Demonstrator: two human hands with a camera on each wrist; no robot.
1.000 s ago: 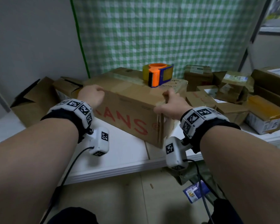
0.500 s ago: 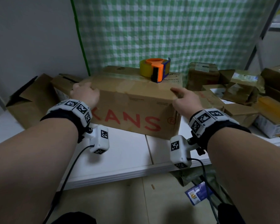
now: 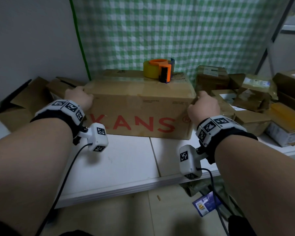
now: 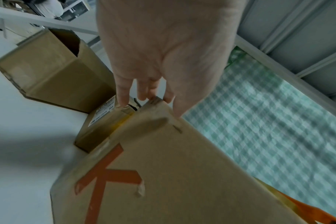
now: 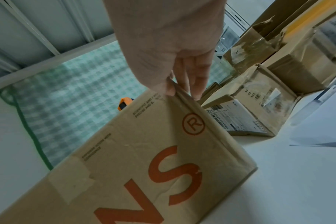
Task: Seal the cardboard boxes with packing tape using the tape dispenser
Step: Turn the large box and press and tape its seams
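Nearest to the camera, 2 bare forearms with marker wristbands reached forward over the white table (image 3: 126, 160). The left hand (image 3: 79, 99) lay on the upper left corner of the large cardboard box (image 3: 140, 103); in the left wrist view its fingers (image 4: 123, 94) were nearly straight and went down over the left end of the box, while the thumb lay along the top edge. The right hand (image 3: 203, 107) held the upper right corner in the same manner: the thumb pressed on the front edge and the fingers (image 5: 199, 78) lay straight against the right end. So both hands pressed the box from its 2 ends, with fingers extended and not curled into a fist. The box stood on the table with red letters on its front side, and a strip of tape was visible on its top. Farther back, on the top of this box near its rear edge, stood the tape dispenser (image 3: 160, 70), orange with a yellowish roll, and no hand touched it. Left of the big box lay an open box (image 3: 24, 99), and to the right stood several smaller boxes (image 3: 245, 99). Behind everything hung a green checked cloth (image 3: 160, 31).
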